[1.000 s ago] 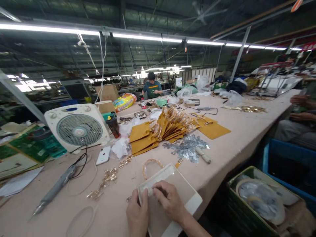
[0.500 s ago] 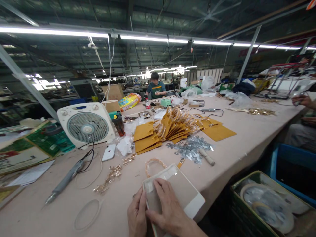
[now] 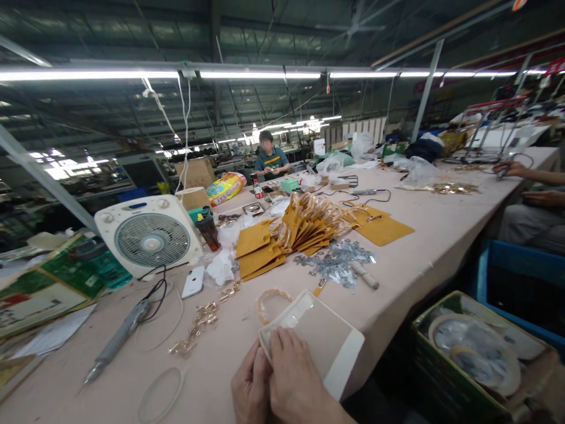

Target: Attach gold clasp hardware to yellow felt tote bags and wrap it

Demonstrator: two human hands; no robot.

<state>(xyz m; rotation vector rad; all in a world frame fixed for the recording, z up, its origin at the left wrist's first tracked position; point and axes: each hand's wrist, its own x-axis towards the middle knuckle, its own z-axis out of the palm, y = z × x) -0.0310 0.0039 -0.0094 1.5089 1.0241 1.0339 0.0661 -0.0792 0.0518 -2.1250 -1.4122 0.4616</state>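
Observation:
A flat cream handbag (image 3: 338, 335), with a beige inner face showing, lies at the table's front edge. A loop handle (image 3: 270, 300) in clear wrap sticks out past its far left corner. My left hand (image 3: 251, 383) pinches the bag's left edge, thumb and fingers closed on it. My right hand (image 3: 293, 368) is laid over the same edge, its fingers curled down against the bag and touching the left hand. Both sets of fingertips are partly hidden. Just beyond the bag rests a small yellow tab with a metal fitting (image 3: 319, 287).
Yellow bags (image 3: 304, 227) are fanned out behind silver metal plates (image 3: 339, 259). Gold fittings (image 3: 198, 324), a phone (image 3: 193, 281) and an electric screwdriver (image 3: 119, 333) lie leftward, near a fan (image 3: 150, 238). Right, below the table, stands a box with tape rolls (image 3: 474, 353). Co-workers sit farther off.
My right hand has slid toward the bag's left edge and its fingers have drawn in closer to my left hand. The whole view has shifted slightly.

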